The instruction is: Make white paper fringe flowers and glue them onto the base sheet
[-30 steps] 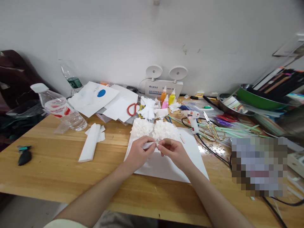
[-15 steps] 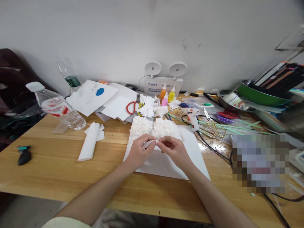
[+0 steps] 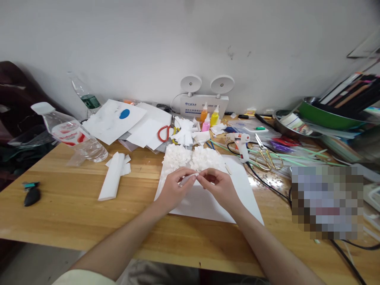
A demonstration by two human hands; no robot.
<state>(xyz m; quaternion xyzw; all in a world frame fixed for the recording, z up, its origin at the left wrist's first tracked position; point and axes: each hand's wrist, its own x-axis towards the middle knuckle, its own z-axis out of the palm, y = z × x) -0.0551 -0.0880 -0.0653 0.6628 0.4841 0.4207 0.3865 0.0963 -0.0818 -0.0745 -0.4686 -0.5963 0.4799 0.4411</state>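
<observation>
Over a white sheet [image 3: 204, 209] on the wooden table, my two hands meet at the fingertips. My left hand [image 3: 175, 189] is closed on a small white paper strip [image 3: 186, 179], pinched between thumb and forefinger. At the strip's right end, the thumb and forefinger of my right hand [image 3: 219, 186] also pinch it; the fingers partly hide it. Just beyond my hands, two heaps of white crumpled paper bits [image 3: 207, 159] cover the far part of the sheet. A thin stick [image 3: 228, 169] lies right of the heaps.
A folded white paper roll [image 3: 112, 178] and a tilted water bottle [image 3: 75, 134] are to the left. Behind are red-handled scissors [image 3: 164, 133] and paint bottles [image 3: 206, 123]. At right, a glue gun [image 3: 242, 147] with a cord and gold scissors [image 3: 268, 158] lie near a green bowl [image 3: 323, 118].
My fingertips have drawn closer together on the paper strip, and less of it shows between them. The things on the table stay where they were.
</observation>
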